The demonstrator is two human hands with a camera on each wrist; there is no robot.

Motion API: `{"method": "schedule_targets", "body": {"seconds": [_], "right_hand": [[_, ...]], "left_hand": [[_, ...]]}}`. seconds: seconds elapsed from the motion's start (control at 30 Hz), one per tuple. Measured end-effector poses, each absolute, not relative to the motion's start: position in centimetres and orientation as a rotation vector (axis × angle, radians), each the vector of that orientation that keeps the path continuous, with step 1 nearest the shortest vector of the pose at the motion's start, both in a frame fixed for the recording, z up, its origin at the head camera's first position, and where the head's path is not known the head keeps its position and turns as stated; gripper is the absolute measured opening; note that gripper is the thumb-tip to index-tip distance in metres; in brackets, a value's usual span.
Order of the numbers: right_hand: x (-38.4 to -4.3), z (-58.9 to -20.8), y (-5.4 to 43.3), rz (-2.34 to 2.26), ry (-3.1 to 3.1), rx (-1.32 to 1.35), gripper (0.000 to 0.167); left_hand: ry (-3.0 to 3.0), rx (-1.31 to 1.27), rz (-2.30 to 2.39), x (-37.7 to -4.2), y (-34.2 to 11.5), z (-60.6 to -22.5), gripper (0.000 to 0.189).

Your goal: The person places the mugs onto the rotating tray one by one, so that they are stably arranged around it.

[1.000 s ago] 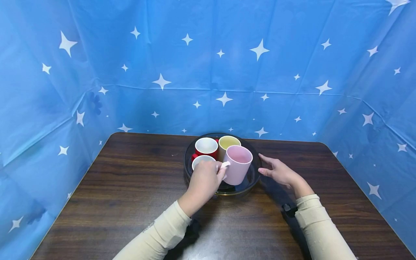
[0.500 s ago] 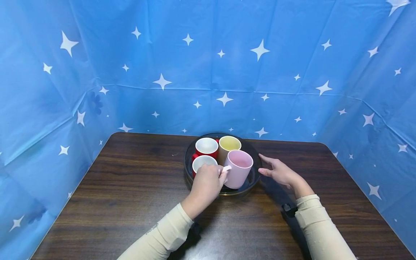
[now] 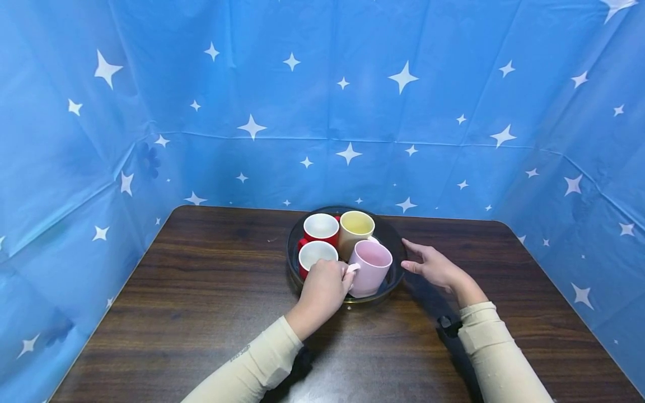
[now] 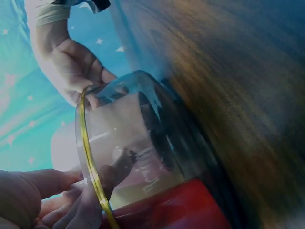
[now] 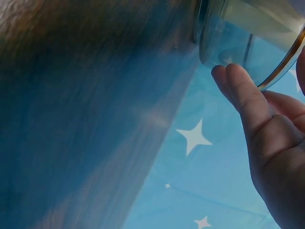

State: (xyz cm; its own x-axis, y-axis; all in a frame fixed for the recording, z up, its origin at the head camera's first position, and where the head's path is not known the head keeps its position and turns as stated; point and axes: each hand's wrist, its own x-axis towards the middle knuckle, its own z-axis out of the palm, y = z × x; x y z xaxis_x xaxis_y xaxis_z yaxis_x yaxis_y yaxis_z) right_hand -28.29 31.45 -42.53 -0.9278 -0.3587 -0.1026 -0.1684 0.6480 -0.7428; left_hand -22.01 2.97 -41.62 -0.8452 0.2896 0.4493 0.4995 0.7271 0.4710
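Observation:
A pink mug [image 3: 371, 275] stands in the front right of a round, dark-bottomed tray [image 3: 390, 238] with clear walls and a gold rim. My left hand [image 3: 321, 288] pinches its handle from the left. In the left wrist view the mug shows through the clear wall [image 4: 114, 124], and the left fingers overlap the rim. At the tray's right side, my right hand [image 3: 437, 270] has its fingers extended against the outer wall, as the right wrist view also shows. Two red mugs with white insides, a rear one [image 3: 321, 226] and a front one [image 3: 317, 253], share the tray with a beige mug [image 3: 347, 243], yellow inside.
The tray sits near the back edge of a dark wood-grain table [image 3: 201, 280]. Blue cloth [image 3: 322, 101] with white stars hangs behind the table and along both sides.
The pink mug has gone down into the tray in my left hand, uncovering more of the front red mug and the beige mug. The right hand has stayed in place.

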Motion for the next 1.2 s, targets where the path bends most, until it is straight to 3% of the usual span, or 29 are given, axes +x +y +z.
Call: {"method": "schedule_targets", "body": {"seconds": [0.27, 0.53, 0.93, 1.07, 1.2], "right_hand": [[-28.0, -42.4, 31.2, -1.168, 2.614, -0.419, 0.068], [-27.1, -41.6, 30.1, -1.286, 2.463, -0.455, 0.094], [-26.9, -41.8, 29.7, -1.316, 2.434, -0.442, 0.091], [-26.6, -41.5, 29.2, -1.326, 2.463, -0.434, 0.095], [-26.3, -41.2, 28.5, -1.313, 2.552, -0.477, 0.103]], "left_hand": [[-2.668, -0.601, -0.805, -21.8, 3.1, -41.3, 0.027], [-2.681, -0.62, -0.539, -21.2, 3.5, -41.2, 0.022], [-2.639, -0.595, -0.269, -20.7, 3.3, -40.6, 0.015], [-2.593, -0.593, -0.215, -20.7, 2.7, -40.2, 0.019], [-2.577, -0.56, -0.152, -20.8, 2.1, -39.8, 0.012]]}}
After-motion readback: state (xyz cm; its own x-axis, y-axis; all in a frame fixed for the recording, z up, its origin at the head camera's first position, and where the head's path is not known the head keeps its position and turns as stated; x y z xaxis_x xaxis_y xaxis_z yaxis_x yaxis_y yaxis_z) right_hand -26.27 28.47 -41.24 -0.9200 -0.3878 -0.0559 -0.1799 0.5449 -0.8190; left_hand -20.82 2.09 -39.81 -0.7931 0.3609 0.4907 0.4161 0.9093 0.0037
